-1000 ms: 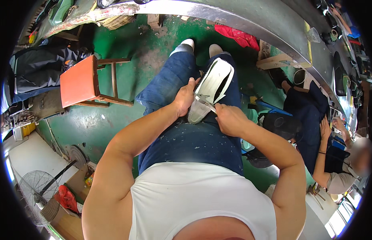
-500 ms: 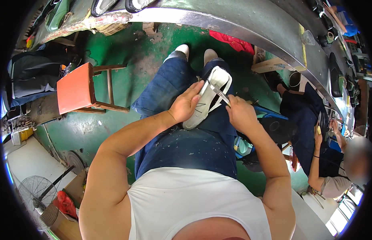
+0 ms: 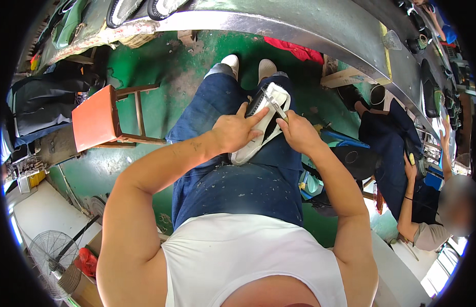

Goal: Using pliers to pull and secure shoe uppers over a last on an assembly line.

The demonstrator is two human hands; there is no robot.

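An unfinished shoe (image 3: pixel 246 152) lies on my lap, pale lining and bottom upward. Its black side (image 3: pixel 256 102) shows near the far end. My left hand (image 3: pixel 234 132) holds the shoe's left side, with the forefinger stretched across its pale surface. In my right hand (image 3: pixel 299 134) is a slim metal hand tool (image 3: pixel 277 108), gripped by its near end. The tool's tip touches or hovers just over the shoe's far end; I cannot tell which. Its exact kind is too small to make out.
A metal-edged workbench (image 3: pixel 222 23) curves across the far side, with shoes (image 3: pixel 166 6) on it. An orange stool (image 3: pixel 94 118) stands left, a fan (image 3: pixel 53 256) at the lower left. A co-worker (image 3: pixel 427 225) sits at the right, near a blue-framed seat (image 3: pixel 350 158).
The shoe has tilted, showing more of its black side. My left fingers have shifted, the forefinger now reaching across the shoe. My right hand and tool have moved slightly left and away from me.
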